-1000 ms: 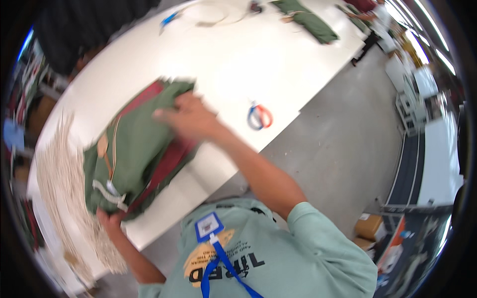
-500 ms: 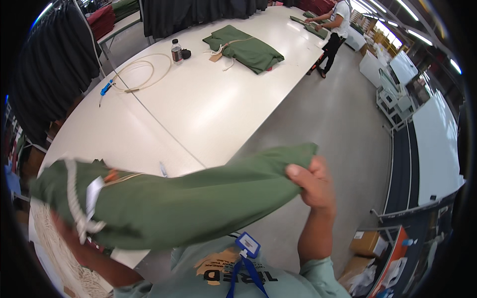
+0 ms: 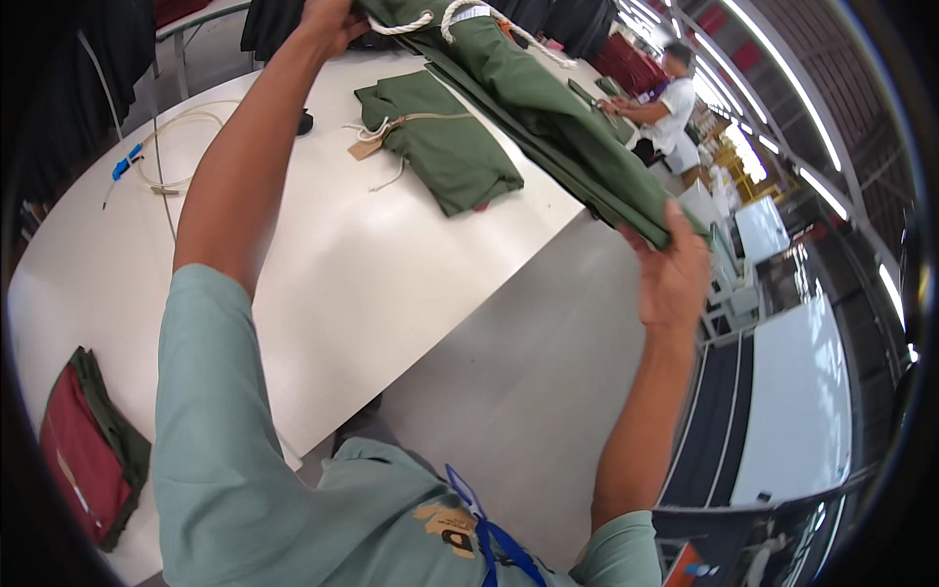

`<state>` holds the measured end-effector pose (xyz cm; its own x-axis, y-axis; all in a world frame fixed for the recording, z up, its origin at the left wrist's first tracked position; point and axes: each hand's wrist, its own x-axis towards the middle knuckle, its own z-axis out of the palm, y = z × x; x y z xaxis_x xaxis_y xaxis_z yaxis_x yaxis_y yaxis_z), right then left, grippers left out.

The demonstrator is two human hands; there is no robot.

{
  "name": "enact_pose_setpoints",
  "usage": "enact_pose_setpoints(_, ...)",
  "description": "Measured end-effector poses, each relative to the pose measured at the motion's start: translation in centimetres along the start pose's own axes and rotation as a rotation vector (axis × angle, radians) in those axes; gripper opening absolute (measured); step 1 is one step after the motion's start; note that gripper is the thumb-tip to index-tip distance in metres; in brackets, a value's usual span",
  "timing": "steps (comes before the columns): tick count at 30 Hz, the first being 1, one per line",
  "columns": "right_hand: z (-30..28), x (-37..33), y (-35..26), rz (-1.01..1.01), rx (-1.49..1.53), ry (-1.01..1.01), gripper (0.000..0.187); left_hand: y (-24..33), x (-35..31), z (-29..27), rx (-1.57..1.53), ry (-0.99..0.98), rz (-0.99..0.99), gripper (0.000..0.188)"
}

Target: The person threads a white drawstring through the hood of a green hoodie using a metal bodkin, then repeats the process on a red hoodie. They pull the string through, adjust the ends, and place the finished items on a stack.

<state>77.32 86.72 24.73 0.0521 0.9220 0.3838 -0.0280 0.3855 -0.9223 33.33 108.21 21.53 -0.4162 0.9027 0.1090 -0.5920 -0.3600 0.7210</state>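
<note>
Gripping green garment [image 3: 558,112] between closed left hand [image 3: 331,24], top edge, and pinching right hand [image 3: 675,274], right of centre | near folded green bundle [image 3: 442,147], upper centre

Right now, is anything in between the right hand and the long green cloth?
Nothing visible: the right hand holds one end of the green cloth directly, with the left hand at the other.

Sage-green short-sleeved T-shirt [image 3: 220,421], tan-and-black chest print [image 3: 445,523], blue lanyard [image 3: 509,555], blue-edged badge [image 3: 464,492]; forearms [image 3: 636,421] bare.
</note>
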Motion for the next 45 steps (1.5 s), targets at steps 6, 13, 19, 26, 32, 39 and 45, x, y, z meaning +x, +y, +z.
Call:
enact_pose_setpoints(6,3.4,11.4,21.7,0.445,0.009,-0.067,0.033,-13.6,-2.3,-8.7,0.289,0.133,0.024,0.047)
enact_pose_setpoints(13,-10.2,-15.5,46.2,0.931,-0.664,-0.442,0.017,-28.2,-50.2,-22.4,0.772,0.471,-0.544,0.026)
enact_pose_setpoints(19,-11.9,-32.9,46.5,1.045,-0.546,-1.441,0.032,-27.4,-77.6,-19.0,0.836,0.953,-0.504,0.019)
enact_pose_setpoints(26,6.5,-34.9,32.9,0.365,-0.818,-2.158,0.049,-22.5,-82.2,-16.3,0.905,1.258,-0.149,0.020)
enact_pose_setpoints(32,20.5,-45.9,20.5,0.092,-0.500,-2.103,0.045,-16.1,-87.2,-18.6,1.006,1.040,-0.296,0.027)
enact_pose_setpoints(39,36.0,-66.7,13.5,-0.067,-0.142,-1.842,0.029,-3.9,-104.3,-26.6,1.002,1.425,-0.351,0.027)
enact_pose_setpoints(45,51.4,-74.1,9.9,-0.558,-0.105,-1.491,0.020,7.9,-108.1,-32.8,1.087,1.612,-0.208,0.025)
